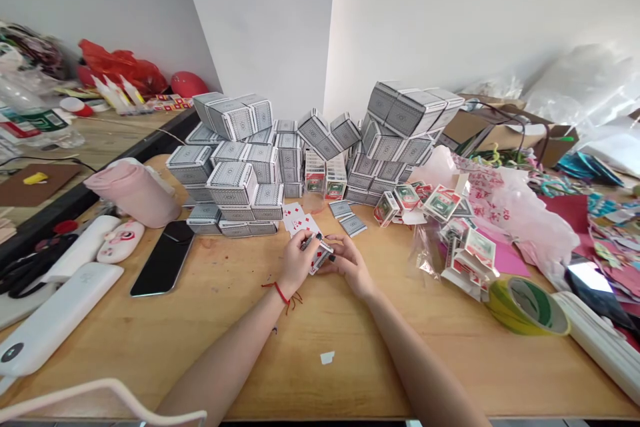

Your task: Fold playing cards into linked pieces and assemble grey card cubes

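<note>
Between both hands, above the middle of the table, is a small batch of playing cards [321, 258], its front showing red diamond marks. My left hand [299, 259] is closed on the batch from the left, thumb on top. From the right, the fingers of my right hand [350, 263] pinch its edge. Just beyond my left hand, loose playing cards [301, 220] lie face up. Grey-backed cards [349, 219] lie face down beyond my right hand. Behind them stand stacked blocks made of grey-backed cards [233, 185], with more card blocks [397, 110] piled to the right.
Opened card boxes [470, 250] lie heaped on the right beside yellow tape [527, 307] and a crumpled plastic bag [520, 214]. At left are a phone [164, 260], a pink rolled pouch [133, 190] and a white power bank [60, 320]. A paper scrap [327, 358] lies near the front edge.
</note>
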A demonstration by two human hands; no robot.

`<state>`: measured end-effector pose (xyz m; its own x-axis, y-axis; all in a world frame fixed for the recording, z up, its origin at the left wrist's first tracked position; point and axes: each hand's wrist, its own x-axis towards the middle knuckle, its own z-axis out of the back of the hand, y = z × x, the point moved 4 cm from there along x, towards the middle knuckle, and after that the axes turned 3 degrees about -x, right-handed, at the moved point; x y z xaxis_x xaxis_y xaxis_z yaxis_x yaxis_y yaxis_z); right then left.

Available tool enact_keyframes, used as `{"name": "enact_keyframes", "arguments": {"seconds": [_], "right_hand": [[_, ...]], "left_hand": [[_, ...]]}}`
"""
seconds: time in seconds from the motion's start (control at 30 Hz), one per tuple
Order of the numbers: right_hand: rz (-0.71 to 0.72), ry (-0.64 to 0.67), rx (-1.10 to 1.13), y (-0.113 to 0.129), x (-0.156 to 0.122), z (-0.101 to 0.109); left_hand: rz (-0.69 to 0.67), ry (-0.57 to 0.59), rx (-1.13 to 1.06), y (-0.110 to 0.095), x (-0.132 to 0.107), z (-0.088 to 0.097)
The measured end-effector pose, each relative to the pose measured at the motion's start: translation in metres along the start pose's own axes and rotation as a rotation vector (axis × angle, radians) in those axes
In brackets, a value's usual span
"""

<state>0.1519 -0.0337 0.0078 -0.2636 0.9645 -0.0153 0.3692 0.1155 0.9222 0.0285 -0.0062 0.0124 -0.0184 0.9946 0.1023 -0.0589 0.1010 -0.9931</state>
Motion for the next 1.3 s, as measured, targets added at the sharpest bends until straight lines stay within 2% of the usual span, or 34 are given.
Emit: {"name": "enact_keyframes", "arguments": {"seconds": [0.1,0.2,0.4,0.8,1.1,1.3], "right_hand": [[-0.094,-0.029,0.026,-0.007,0.003,0.005],[-0.172,0.033,-0.011,-0.012,0.005,0.008],[-0.186,0.121,-0.086,-0.009,0.002,0.011],[-0.085,-0.09,-0.298,-0.012,0.002,0.012],[-0.016,-0.075,-0.441,-0.013,0.002,0.012],[0.071,-0.066,-0.583,-0.011,0.001,0.012]], "left_hand": [[-0.085,0.056,0.04,-0.003,-0.001,0.0],[-0.187,0.119,0.094,-0.01,-0.004,0.001],[-0.254,0.222,0.139,-0.015,-0.006,-0.001],[-0.273,0.216,0.239,-0.013,-0.007,-0.007],[-0.141,0.122,0.204,-0.006,-0.008,-0.005],[-0.116,0.06,0.18,-0.008,-0.009,-0.005]]}}
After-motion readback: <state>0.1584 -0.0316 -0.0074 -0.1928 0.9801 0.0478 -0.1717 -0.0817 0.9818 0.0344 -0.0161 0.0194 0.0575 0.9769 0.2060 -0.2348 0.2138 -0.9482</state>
